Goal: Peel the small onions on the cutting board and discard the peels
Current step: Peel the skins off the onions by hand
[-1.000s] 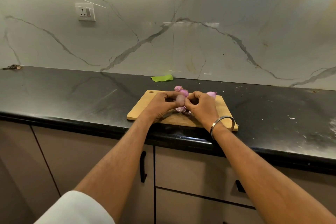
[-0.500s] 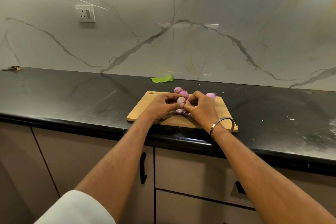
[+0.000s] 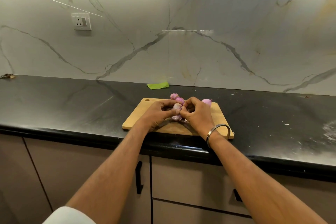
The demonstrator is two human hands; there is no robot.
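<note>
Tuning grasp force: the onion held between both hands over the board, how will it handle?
The onion looks round and small, so probably light and apt to roll if released onto the cutting board. Its papery skin likely slips or tears under fingertips.

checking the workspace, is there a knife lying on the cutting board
No, the wooden cutting board carries only small onions and both hands, with no knife anywhere on it.
</note>
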